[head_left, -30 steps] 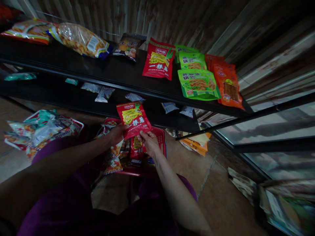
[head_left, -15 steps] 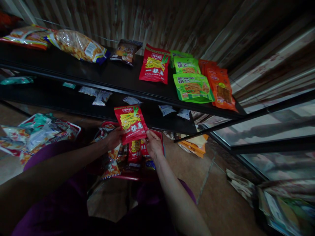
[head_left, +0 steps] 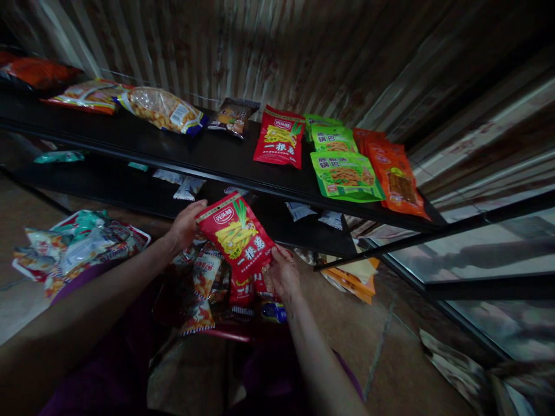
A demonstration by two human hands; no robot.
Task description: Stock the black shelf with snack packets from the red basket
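Observation:
A red snack bag [head_left: 236,234] with yellow sticks and a green onion printed on it is held tilted in front of me, above a red basket. My left hand [head_left: 186,224] grips its upper left corner. At the lower right corner, my right hand [head_left: 282,270] has its fingers closed on the bag's edge. Below, the red basket [head_left: 234,334] holds other snack packets, among them another red bag [head_left: 241,292] and a white-and-orange packet [head_left: 204,274]. A matching red bag [head_left: 280,138] lies on the upper black shelf.
The black shelf [head_left: 225,159] also carries green bags [head_left: 347,176], orange bags [head_left: 396,179], a brown packet [head_left: 232,117] and a clear bag [head_left: 162,108]. Small packets [head_left: 299,210] lie on the lower shelf. A second basket [head_left: 145,236] of snacks stands on the floor at left.
My left hand has moved from the bag's lower left side up to its upper left corner. The bag has turned and tilted, and the view has shifted slightly.

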